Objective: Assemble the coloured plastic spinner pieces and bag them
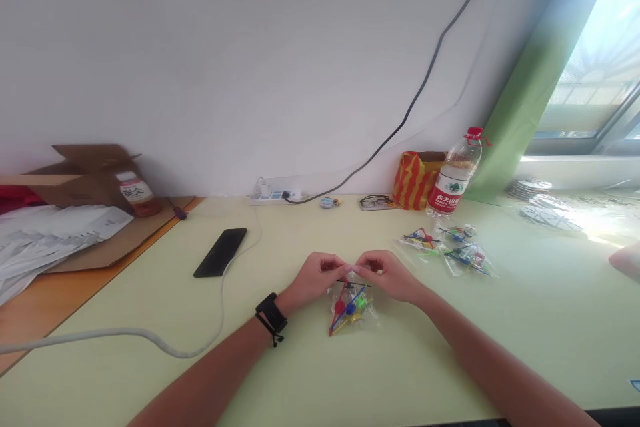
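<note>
A clear plastic bag hangs between my hands, with red, blue, green and yellow plastic parts inside. My left hand pinches the bag's top edge between thumb and finger. Close beside it, my right hand pinches the same edge, the two thumbs almost touching. Farther right on the table lie several similar filled bags, holding coloured parts too. Whether the bag's mouth is sealed is too small to tell.
A black phone and a white cable lie to the left. Toward the wall are a power strip, glasses and a large water bottle. White discs sit at right. Another person's hand shows at the right edge.
</note>
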Demonstrator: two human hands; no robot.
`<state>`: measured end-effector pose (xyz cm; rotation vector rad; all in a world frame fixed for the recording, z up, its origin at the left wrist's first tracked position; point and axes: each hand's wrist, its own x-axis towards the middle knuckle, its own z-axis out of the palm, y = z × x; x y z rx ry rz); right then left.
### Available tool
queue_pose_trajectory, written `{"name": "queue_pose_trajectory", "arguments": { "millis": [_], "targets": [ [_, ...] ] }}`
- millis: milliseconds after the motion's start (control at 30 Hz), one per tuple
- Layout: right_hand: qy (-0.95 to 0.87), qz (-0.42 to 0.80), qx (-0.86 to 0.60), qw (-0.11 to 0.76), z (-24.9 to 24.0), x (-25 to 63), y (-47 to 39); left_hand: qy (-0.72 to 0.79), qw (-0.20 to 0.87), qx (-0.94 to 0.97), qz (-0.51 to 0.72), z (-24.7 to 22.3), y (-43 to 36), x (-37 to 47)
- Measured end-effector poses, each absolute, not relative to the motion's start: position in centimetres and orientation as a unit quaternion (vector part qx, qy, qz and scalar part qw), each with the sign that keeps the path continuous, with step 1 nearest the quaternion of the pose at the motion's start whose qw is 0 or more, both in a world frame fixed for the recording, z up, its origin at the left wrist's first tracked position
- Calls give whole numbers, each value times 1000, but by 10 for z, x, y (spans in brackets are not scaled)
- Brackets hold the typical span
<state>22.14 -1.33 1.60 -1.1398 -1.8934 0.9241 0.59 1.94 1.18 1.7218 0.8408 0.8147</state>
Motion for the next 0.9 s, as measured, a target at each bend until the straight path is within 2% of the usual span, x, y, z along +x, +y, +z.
{"name": "queue_pose_trajectory", "arguments": {
  "millis": [567,900],
  "targets": [
    [-731,363,-445,369,16,225,-10,377,484,710,344,18,20,7],
    [-698,409,-439,392,21,228,-10,367,463,730,342,16,24,1]
  ]
}}
